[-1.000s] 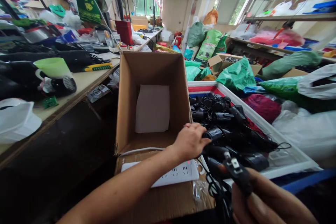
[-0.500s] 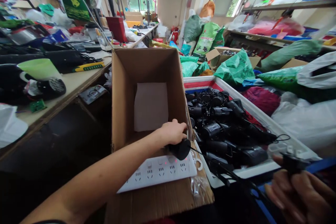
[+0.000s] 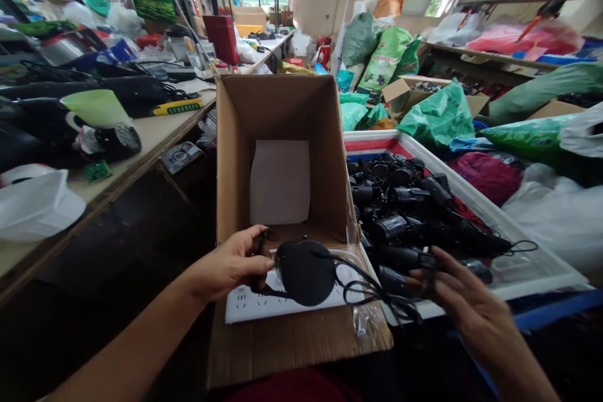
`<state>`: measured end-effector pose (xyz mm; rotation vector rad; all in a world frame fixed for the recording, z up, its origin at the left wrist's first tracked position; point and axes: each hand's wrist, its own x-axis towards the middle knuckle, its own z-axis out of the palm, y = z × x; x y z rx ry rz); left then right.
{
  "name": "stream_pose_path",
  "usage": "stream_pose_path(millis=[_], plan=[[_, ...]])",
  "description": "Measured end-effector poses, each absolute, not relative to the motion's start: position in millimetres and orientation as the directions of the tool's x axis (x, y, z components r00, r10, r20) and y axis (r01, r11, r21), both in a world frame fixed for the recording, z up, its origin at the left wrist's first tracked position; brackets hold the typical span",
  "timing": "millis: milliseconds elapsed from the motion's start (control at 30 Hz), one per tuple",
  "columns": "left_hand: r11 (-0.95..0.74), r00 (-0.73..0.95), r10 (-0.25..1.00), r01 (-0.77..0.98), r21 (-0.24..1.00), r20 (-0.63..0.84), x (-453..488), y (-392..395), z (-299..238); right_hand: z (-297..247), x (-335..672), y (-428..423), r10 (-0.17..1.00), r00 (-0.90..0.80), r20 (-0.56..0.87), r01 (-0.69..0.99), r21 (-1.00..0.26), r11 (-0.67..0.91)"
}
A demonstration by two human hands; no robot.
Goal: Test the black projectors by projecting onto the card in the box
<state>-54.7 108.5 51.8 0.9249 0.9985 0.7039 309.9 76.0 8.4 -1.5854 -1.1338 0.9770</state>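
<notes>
My left hand (image 3: 230, 264) grips a round black power adapter (image 3: 304, 272) at its left edge, above a white power strip (image 3: 282, 301) with several sockets. Thin black cable (image 3: 372, 289) loops from the adapter toward my right hand (image 3: 456, 289). Those fingers pinch a small black connector (image 3: 428, 273) on the cable's end, close to a heap of black adapters (image 3: 396, 213). The heap lies in a white plastic tray (image 3: 499, 239). An open cardboard box (image 3: 282, 107) stands just beyond the strip, with a white sheet (image 3: 280, 182) inside.
A long workbench (image 3: 155, 138) at the left holds black devices, a green funnel and tools. Green sacks, cartons and shelves of plastic bags crowd the right and back. A clear plastic bag (image 3: 362, 320) lies on the cardboard flap.
My left hand has drawn back leftward from the box with the round adapter, and its cable now shows. My right hand has come in from the lower right, over the tray's front edge.
</notes>
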Motion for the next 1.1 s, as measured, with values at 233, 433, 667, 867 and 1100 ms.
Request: stream_pose_path(millis=[233,433,667,867,1100], plan=[[0.383,0.363,0.895,-0.328,0.864,-0.259,-52.6,97.8,62.6,-41.8,246.5,81.5,0.998,-0.028,0.064,0.549,-0.833,0.069],[0.353,0.336,0.912,-0.352,0.867,-0.235,-40.0,100.3,69.0,-50.6,231.9,90.8,0.985,-0.035,0.17,0.64,-0.753,0.153],[0.325,0.254,0.937,-0.382,0.865,-0.24,-40.8,104.8,56.0,-63.8,236.3,96.7,0.985,-0.121,0.124,0.535,-0.827,0.17],[0.338,0.234,0.938,-0.437,0.833,-0.258,-45.4,108.5,43.1,-54.9,234.4,103.4,0.971,-0.22,0.09,0.498,-0.846,0.192],[0.293,0.211,0.954,-0.536,0.792,-0.211,-42.1,111.5,17.9,-75.7,235.9,95.0,0.962,-0.219,0.162,0.542,-0.8,0.258]])
